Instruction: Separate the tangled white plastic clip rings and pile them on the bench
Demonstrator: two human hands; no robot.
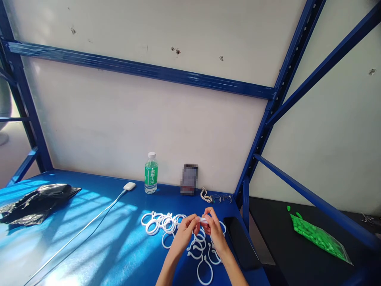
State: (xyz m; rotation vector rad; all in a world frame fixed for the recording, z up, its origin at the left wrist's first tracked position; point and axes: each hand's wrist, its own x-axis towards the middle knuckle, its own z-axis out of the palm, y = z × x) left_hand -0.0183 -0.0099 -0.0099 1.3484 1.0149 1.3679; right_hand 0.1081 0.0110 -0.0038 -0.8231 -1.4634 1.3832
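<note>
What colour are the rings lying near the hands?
The rings are white, seen best in the head view.

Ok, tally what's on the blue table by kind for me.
Black plastic bag: 1
White plug with cable: 1
Bottle: 1
Pixelated upright item: 1
Pale strap: 1
Glasses: 1
Black phone: 1
White rings: several, too overlapped to count
Total: 7, rings left out

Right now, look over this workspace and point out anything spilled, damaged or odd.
One small green piece lies apart from the clear bag of green pieces on the black surface, so it may have spilled. Dark, ragged marks spot the pale wall, looking like damage.
</note>
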